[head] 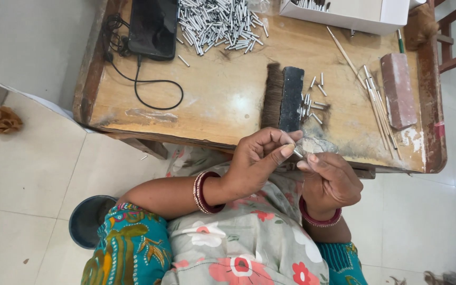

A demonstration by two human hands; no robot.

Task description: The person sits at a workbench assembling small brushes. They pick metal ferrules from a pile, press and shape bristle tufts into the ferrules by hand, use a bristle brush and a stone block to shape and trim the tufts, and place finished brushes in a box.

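Both hands meet just below the near edge of the wooden table, over the lap. The left hand is closed in a pinch, thumb and forefinger gripping a small metal tube. The right hand is also curled, its fingertips touching the other end of the same tube; whether it holds a second small part there cannot be told.

Work done, as judged from the layout: a small group of tubes lies beside the black brush, just above the hands, apart from the main stock. Whether these are finished pieces cannot be confirmed.

Work left: a large heap of tubes sits at the far side of the table, next to a black device with a cable. More tubes show in the white box. Thin sticks and a reddish block lie to the right, untouched. By this evidence, most of the job remains.
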